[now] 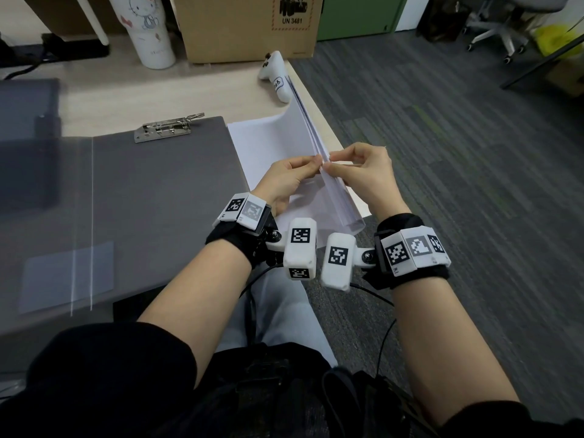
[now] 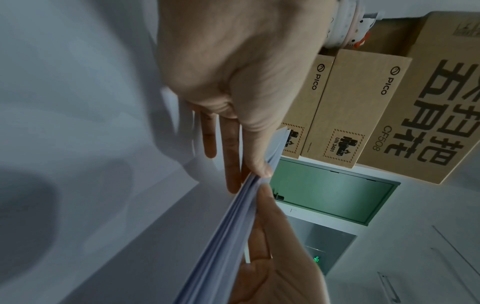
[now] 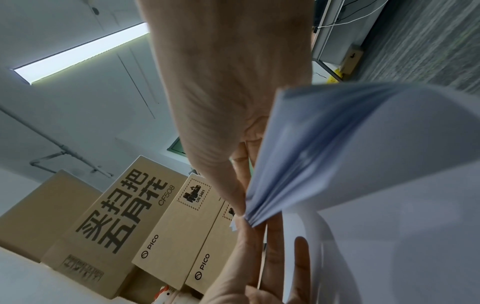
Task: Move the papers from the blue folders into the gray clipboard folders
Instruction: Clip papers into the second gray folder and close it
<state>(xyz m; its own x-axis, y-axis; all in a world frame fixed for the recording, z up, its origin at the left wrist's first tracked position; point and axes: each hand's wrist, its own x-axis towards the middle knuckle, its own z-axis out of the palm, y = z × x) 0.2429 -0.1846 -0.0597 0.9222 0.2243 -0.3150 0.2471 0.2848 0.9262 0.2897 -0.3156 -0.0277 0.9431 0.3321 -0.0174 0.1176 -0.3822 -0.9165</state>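
- Pinching the raised long edge of the papers (image 1: 303, 143), the left hand (image 1: 286, 178) and right hand (image 1: 363, 175) meet just right of the head view's centre, fingertips almost touching across the stack.
- In the left wrist view the left hand's thumb (image 2: 259, 144) presses the sheet edges while straight fingers lie behind them; in the right wrist view the sheets fan apart slightly below the right hand's thumb (image 3: 228, 185).
- The stack stands tilted on its other long edge along the right edge of the bench (image 1: 158, 90), its near corner overhanging that edge above the carpet (image 1: 458, 184).
- The gray clipboard folder (image 1: 142, 191) lies open and flat left of the hands, its metal clip (image 1: 167, 129) at the far edge, its right edge just beside the papers.
- A white controller (image 1: 278, 74) sits at the stack's far end, with a cardboard box (image 1: 249, 26) and a tumbler (image 1: 148, 30) beyond.
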